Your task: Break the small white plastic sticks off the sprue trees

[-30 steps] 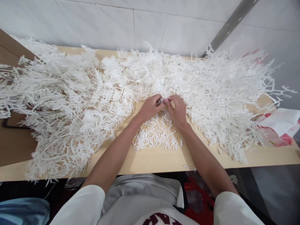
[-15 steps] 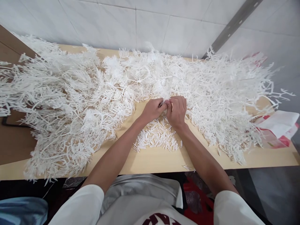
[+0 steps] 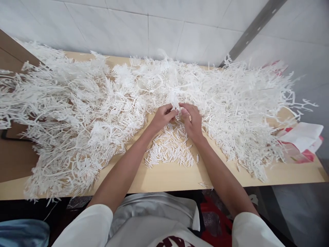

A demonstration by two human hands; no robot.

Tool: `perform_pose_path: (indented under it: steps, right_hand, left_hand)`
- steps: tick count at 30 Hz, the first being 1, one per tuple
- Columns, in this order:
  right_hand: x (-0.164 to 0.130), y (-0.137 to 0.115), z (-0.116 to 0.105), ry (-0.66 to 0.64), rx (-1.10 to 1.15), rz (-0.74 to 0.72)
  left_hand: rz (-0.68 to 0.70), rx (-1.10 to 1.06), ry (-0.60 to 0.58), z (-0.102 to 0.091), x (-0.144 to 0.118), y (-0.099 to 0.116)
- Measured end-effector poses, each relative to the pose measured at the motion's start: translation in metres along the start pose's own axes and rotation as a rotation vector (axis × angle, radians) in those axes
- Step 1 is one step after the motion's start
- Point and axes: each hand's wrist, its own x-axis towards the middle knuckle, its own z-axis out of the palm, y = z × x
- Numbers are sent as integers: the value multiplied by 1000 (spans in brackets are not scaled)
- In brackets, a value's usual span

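My left hand (image 3: 162, 118) pinches a white branched plastic piece (image 3: 174, 97) between thumb and fingers, at the near edge of a big heap. Close by on the right, my right hand (image 3: 193, 120) has curled fingers, its thumb and forefinger at the same piece; its grip is partly hidden. Below both hands lies a small pile of loose short white sticks (image 3: 171, 149) on the wooden tabletop (image 3: 164, 180). The heap of white branched plastic pieces (image 3: 77, 103) spreads in an arc to the left, behind and to the right of my hands.
A cardboard box (image 3: 15, 151) stands at the left end. To the right lies a pink and white plastic bag (image 3: 303, 140). Behind the table rises a tiled wall (image 3: 123, 27) with a slanted metal bar (image 3: 253, 32). A few stray sticks (image 3: 203, 184) lie near the front edge.
My hands, pressed together before, are now slightly apart. My right thumb and forefinger have spread a little, and more of the white piece shows between the hands.
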Motion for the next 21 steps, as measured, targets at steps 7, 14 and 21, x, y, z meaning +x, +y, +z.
perform_pose_path:
  steps: [7,14,21]
  right_hand:
    - [-3,3,1,-38,9,-28]
    - [-3,12,5,-64,-16,-78]
    - [-2,7,3,-12,-70,-85]
  left_hand:
    - [95,244,64,1,4,-8]
    - [171,408,-13,4,4,-6]
    - [211,486,81,5,2,-6]
